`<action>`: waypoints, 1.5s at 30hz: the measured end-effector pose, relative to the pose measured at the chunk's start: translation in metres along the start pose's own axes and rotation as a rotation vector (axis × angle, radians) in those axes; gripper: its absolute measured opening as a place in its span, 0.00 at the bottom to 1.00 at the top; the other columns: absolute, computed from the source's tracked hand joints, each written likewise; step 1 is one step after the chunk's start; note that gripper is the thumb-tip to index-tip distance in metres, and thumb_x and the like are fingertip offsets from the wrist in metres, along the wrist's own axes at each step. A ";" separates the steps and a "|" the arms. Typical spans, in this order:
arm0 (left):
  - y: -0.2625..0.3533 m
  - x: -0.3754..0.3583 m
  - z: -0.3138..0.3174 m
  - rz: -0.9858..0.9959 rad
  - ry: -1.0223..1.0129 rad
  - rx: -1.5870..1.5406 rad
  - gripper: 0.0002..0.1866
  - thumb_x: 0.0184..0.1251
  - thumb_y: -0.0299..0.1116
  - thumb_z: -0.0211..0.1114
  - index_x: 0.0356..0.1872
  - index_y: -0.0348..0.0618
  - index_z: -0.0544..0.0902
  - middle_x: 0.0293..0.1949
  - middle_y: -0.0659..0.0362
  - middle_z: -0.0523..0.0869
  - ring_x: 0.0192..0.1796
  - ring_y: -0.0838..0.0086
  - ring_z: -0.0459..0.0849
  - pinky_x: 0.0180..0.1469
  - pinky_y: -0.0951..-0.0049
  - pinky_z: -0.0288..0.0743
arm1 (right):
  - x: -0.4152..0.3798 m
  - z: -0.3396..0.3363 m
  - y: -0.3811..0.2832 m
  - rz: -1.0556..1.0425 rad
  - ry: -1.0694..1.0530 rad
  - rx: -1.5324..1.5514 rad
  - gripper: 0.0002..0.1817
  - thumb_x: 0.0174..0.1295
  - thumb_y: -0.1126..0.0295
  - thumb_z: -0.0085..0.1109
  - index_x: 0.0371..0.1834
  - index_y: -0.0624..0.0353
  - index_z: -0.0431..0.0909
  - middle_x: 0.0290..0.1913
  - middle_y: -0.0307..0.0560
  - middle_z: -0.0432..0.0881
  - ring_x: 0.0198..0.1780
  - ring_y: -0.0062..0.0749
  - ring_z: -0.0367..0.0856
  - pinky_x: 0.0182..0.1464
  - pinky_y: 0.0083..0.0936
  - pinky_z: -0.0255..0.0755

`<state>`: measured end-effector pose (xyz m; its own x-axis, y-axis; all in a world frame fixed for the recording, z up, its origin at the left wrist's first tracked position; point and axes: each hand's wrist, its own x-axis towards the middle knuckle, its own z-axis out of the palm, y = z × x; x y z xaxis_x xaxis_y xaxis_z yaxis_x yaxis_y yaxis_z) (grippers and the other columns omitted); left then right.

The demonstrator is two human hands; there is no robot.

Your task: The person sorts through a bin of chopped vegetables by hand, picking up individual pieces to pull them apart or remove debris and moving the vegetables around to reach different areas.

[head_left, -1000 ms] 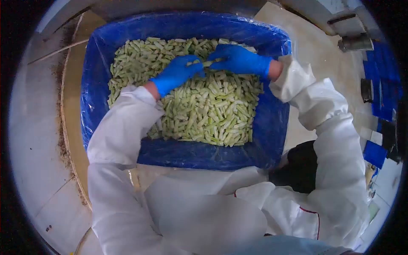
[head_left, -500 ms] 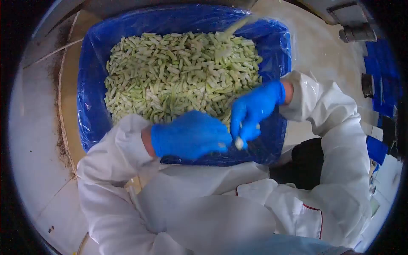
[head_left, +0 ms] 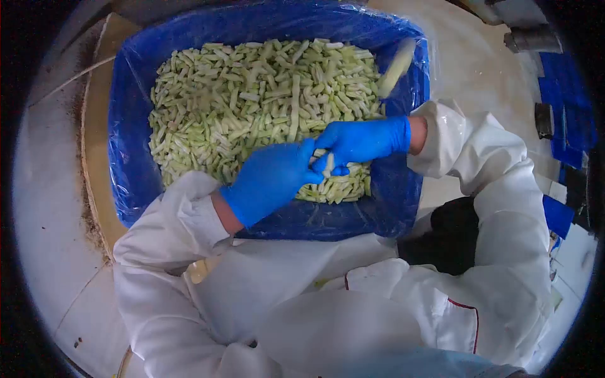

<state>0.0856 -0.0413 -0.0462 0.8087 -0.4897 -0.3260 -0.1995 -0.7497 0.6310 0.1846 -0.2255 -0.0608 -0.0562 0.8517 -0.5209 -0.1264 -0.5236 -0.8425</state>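
Note:
My two blue-gloved hands meet over the near part of a blue bin filled with cut pale green vegetable sticks. Curled fingers of my right hand close on a short, pale vegetable piece, whose end shows between the gloves. Pressed against it from the left is my left hand, its fingers closed; whatever they grip is hidden. A thicker, longer pale green piece appears at the bin's upper right, slightly blurred. One long strip stands out among the shorter sticks.
Clear plastic film lines the bin. A tan board edge and a light, stained surface are on the left. At the far right are blue items and a grey metal fitting. Something black lies beside my right sleeve.
Both hands have moved up over the sticks, and my right hand has come left against the left one. The long pale green piece now appears farther right and lower.

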 end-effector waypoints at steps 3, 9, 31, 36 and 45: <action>-0.014 -0.013 0.017 0.128 0.065 0.146 0.14 0.52 0.34 0.62 0.41 0.44 0.78 0.30 0.48 0.79 0.34 0.51 0.79 0.34 0.55 0.71 | -0.002 0.012 0.005 0.177 0.032 0.082 0.12 0.64 0.64 0.55 0.38 0.63 0.79 0.25 0.36 0.75 0.26 0.17 0.68 0.29 0.17 0.64; -0.010 -0.028 0.017 0.347 -0.042 -0.013 0.07 0.55 0.32 0.59 0.34 0.45 0.77 0.26 0.48 0.79 0.31 0.50 0.79 0.31 0.54 0.71 | -0.007 0.027 -0.012 -0.132 -0.084 -0.008 0.10 0.63 0.65 0.54 0.37 0.60 0.79 0.25 0.40 0.78 0.27 0.28 0.75 0.33 0.23 0.69; -0.120 0.040 0.073 -0.010 0.472 -0.550 0.11 0.66 0.37 0.53 0.37 0.38 0.73 0.30 0.52 0.75 0.32 0.67 0.75 0.39 0.69 0.69 | 0.020 -0.030 0.007 -0.283 0.566 -1.496 0.21 0.51 0.74 0.53 0.51 0.55 0.73 0.46 0.50 0.77 0.39 0.46 0.79 0.38 0.34 0.75; -0.125 0.034 0.065 0.301 0.522 0.027 0.10 0.63 0.33 0.56 0.40 0.38 0.76 0.34 0.54 0.78 0.34 0.71 0.78 0.38 0.74 0.73 | 0.023 -0.034 0.038 -0.433 0.643 -1.506 0.19 0.50 0.72 0.55 0.48 0.55 0.74 0.47 0.52 0.76 0.39 0.46 0.79 0.35 0.36 0.74; -0.066 0.022 0.025 -0.374 -0.093 -1.074 0.17 0.62 0.38 0.62 0.44 0.33 0.76 0.30 0.57 0.81 0.31 0.77 0.79 0.32 0.75 0.73 | 0.018 -0.012 0.006 -0.288 0.642 -1.374 0.11 0.58 0.61 0.54 0.42 0.50 0.74 0.29 0.44 0.74 0.28 0.40 0.79 0.26 0.35 0.70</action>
<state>0.1026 -0.0134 -0.1125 0.6649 -0.3803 -0.6429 0.6581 -0.1090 0.7450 0.1944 -0.2136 -0.0771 0.2758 0.9611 0.0103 0.9410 -0.2678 -0.2068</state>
